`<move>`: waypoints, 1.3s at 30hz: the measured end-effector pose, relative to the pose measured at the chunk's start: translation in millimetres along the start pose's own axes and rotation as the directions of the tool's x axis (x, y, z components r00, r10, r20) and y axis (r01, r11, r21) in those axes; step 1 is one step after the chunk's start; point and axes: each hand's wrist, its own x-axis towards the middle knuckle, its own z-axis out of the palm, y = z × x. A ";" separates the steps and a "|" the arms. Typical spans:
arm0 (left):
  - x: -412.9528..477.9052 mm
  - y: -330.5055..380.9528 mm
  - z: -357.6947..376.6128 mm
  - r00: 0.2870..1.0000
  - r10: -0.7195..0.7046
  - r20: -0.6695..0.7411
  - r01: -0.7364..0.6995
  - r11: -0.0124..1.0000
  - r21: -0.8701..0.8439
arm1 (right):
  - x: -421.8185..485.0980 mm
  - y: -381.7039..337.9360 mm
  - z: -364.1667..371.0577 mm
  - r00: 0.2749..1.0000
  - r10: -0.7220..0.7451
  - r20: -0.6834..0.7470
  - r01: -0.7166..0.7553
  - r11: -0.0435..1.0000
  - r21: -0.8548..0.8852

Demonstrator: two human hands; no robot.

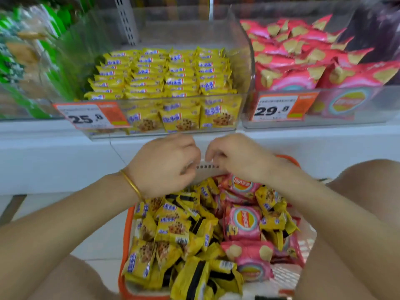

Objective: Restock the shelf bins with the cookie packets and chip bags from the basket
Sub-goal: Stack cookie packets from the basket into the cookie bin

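Left hand (164,163): curled round the perforated white rim of the basket (127,224), frame centre.
Right hand (236,156): curled round it likewise.
Cookie packets (173,230): glossy yellow, heaped below.

Left hand (164,167) and right hand (236,159) apparently grip the basket (127,226) rim at 12 o'clock. Inside, cookie packets (171,230) lie toward 9 o'clock, chip bags (243,221) toward 3 o'clock.

Two hands (164,165) (238,156), one basket (126,234), two price tags (91,115) (281,107)
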 end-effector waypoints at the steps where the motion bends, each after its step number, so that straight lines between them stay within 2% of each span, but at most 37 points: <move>1: -4.3 0.2 11.4 0.997 -0.012 0.083 0.012 1.000 0.004 | 4.4 10.1 23.0 0.996 0.011 0.091 -0.010 1.000 -0.010; 4: -13.9 -1.7 37.8 0.976 -0.044 0.211 0.040 0.999 0.025 | 9.0 35.2 86.9 0.956 0.018 0.294 -0.020 1.000 0.004; 9: -6.5 1.3 51.6 0.960 -0.069 0.270 0.068 0.998 0.014 | 4.8 37.7 160.8 0.836 -0.095 0.541 0.194 0.973 -0.129; 13: 4.0 1.7 60.0 0.951 -0.054 0.305 0.054 0.999 0.008 | 2.7 34.2 181.4 0.858 -0.152 0.490 0.319 0.907 -0.277; 17: 12.4 1.0 60.8 0.929 -0.074 0.364 0.080 0.997 0.000 | 10.6 45.5 173.4 0.845 -0.266 0.463 0.405 0.885 -0.229; 23: 18.2 3.0 62.7 0.884 -0.096 0.457 0.107 0.994 0.001 | 7.6 58.1 165.8 0.812 -0.203 0.547 0.268 0.963 -0.042; 26: 19.5 6.8 62.4 0.855 -0.104 0.509 0.123 0.992 -0.004 | 4.2 57.7 175.5 0.775 -0.176 0.607 0.300 0.948 -0.108; 29: 20.6 12.3 59.5 0.853 -0.099 0.512 0.126 0.992 -0.017 | 0.3 54.4 187.2 0.806 -0.197 0.558 0.338 0.927 -0.160; 31: 19.8 15.3 57.6 0.848 -0.104 0.520 0.129 0.992 -0.011 | 0.6 53.1 182.7 0.818 -0.217 0.533 0.319 0.942 -0.107; 34: 17.8 15.6 55.8 0.835 -0.116 0.537 0.137 0.991 0.002 | 9.1 53.8 158.8 0.783 -0.241 0.573 0.313 0.949 -0.027; 37: 16.5 14.1 55.7 0.786 -0.147 0.600 0.194 0.981 -0.013 | 15.0 61.3 131.5 0.773 -0.226 0.592 0.307 0.951 -0.037; 39: 15.6 14.3 55.5 0.738 -0.168 0.654 0.251 0.967 -0.035 | 14.6 66.4 113.4 0.803 -0.215 0.556 0.250 0.968 0.013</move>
